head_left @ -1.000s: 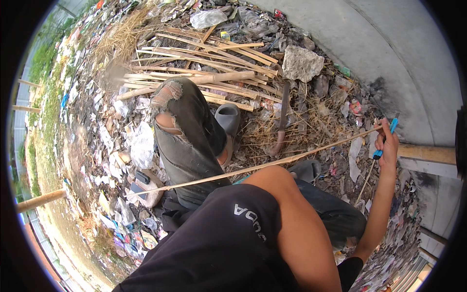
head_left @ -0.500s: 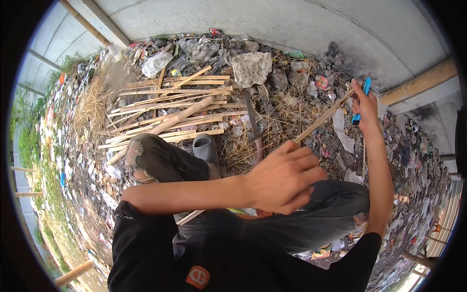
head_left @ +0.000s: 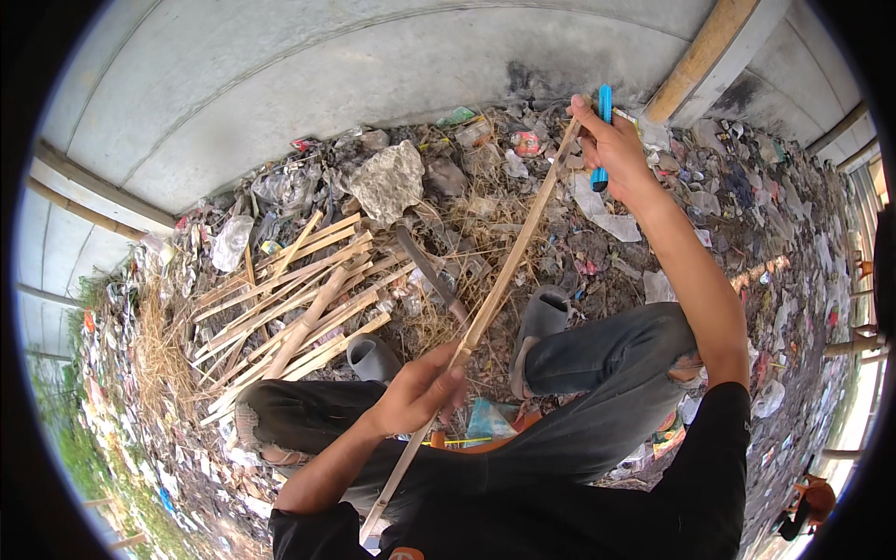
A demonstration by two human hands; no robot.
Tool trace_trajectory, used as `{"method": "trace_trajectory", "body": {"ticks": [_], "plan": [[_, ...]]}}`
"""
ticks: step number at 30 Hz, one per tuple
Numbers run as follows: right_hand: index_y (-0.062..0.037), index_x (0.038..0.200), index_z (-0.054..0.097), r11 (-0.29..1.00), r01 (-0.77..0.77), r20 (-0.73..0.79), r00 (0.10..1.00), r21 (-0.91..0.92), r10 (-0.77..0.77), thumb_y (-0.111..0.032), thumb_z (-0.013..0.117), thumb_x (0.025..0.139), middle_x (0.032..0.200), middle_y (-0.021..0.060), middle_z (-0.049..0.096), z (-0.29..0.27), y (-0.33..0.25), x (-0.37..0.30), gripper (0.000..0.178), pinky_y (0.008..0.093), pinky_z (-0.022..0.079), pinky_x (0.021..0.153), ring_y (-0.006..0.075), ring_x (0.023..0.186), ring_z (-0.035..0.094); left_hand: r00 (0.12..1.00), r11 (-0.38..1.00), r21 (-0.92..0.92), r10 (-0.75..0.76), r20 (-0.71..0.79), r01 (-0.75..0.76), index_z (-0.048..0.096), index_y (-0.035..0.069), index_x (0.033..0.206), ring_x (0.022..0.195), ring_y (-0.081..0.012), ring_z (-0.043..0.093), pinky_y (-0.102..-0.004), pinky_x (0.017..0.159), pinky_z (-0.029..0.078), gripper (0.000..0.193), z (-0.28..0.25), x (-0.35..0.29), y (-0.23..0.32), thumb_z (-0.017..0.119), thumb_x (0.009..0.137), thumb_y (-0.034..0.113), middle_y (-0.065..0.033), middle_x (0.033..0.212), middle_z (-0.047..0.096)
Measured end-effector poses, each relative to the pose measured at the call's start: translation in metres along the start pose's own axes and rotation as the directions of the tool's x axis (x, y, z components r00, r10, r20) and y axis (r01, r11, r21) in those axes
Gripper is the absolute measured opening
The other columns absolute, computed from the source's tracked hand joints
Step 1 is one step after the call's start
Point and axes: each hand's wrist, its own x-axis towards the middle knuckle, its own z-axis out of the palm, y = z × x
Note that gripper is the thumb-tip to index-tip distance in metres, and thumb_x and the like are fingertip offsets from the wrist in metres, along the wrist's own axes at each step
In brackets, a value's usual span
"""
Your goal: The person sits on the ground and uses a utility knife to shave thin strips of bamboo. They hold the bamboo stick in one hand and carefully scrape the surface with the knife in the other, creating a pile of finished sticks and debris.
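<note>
**Both hands on one bamboo strip**

I am sitting on the littered ground (head_left: 653, 280) with my knees up in dark, torn jeans, and a long, thin, pale bamboo strip (head_left: 509, 280) runs slantwise across my view — from down by my lap up to the far right. My left hand (head_left: 425, 392) is clenched around the strip low down, fingers wrapped over it, just in front of my left knee. My right hand (head_left: 611, 145) is stretched out well ahead of me, arm nearly straight, and grips the strip's upper end; the same hand also holds a slim bright-blue tool (head_left: 604, 131) upright against the strip. What kind of tool it is, I cannot tell.

To the left of the strip lies a loose pile of split bamboo sticks (head_left: 289, 299), fanned out over dry straw. A large grey chunk of rock (head_left: 390, 179) sits beyond the pile, near the curved grey concrete wall (head_left: 280, 84). A dark-bladed chopping knife (head_left: 429, 271) lies on the rubbish between the pile and the strip, apart from both hands. My grey rubber shoes (head_left: 541, 322) rest near it — one on each side of the strip. Plastic scraps and wrappers cover the ground all round.
</note>
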Motion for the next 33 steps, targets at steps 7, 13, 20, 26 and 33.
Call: {"method": "trace_trajectory", "body": {"ticks": [7,13,20,26,33], "plan": [[-0.0036,0.102,0.07,0.894,0.215,0.336,0.939,-0.393,-0.078,-0.044,0.061,0.102,0.068,-0.0001,0.061,0.03,0.004,-0.028,0.041,0.0261,0.034,0.051,0.0044,0.052,0.045,0.951,0.987,0.043,0.163,-0.263,-0.158,0.035,0.001,0.153,0.05,-0.0036,0.037,-0.0208,0.046,0.032,0.049,-0.018,0.002,0.006,0.042,0.112,0.027,0.0047,0.064,0.041],[-0.0013,0.082,0.064,0.573,0.543,0.612,0.786,-0.614,-0.089,-0.054,0.054,0.101,0.055,0.0134,0.056,0.067,0.004,-0.082,0.057,0.0421,0.046,0.056,0.0319,0.054,0.059,0.913,0.97,0.133,0.239,-0.331,-0.205,0.028,0.002,0.159,0.048,-0.0043,0.037,-0.0218,0.045,0.032,0.054,-0.029,0.001,0.007,0.043,0.112,0.026,0.0045,0.063,0.042],[-0.003,0.085,0.063,0.533,0.562,0.652,0.758,-0.633,-0.024,-0.054,0.051,0.103,0.055,0.0166,0.057,0.104,0.012,-0.094,0.056,0.0502,0.048,0.055,0.0405,0.055,0.061,0.919,0.985,0.048,0.171,-0.354,-0.164,0.031,0.001,0.157,0.047,-0.0042,0.039,-0.0227,0.045,0.033,0.053,-0.026,-0.007,0.006,0.044,0.112,0.025,0.0049,0.061,0.042],[-0.0025,0.086,0.064,0.554,0.475,0.537,0.842,-0.684,-0.059,-0.055,0.048,0.104,0.056,0.0167,0.057,0.074,0.014,-0.056,0.058,0.0491,0.046,0.054,0.0394,0.054,0.061,0.944,0.968,0.191,0.209,-0.257,-0.162,0.039,-0.003,0.152,0.047,-0.0032,0.04,-0.0215,0.045,0.034,0.05,-0.028,-0.013,0.002,0.046,0.111,0.024,0.0058,0.061,0.046],[-0.0036,0.085,0.065,0.473,0.658,0.699,0.706,-0.586,-0.116,-0.056,0.049,0.103,0.057,0.0152,0.058,0.096,0.03,-0.081,0.058,0.0471,0.046,0.056,0.037,0.057,0.064,0.925,0.981,0.143,0.174,-0.338,-0.132,0.035,-0.002,0.154,0.047,-0.003,0.039,-0.022,0.045,0.032,0.051,-0.032,-0.005,0.01,0.044,0.111,0.023,0.0055,0.062,0.043]]}}
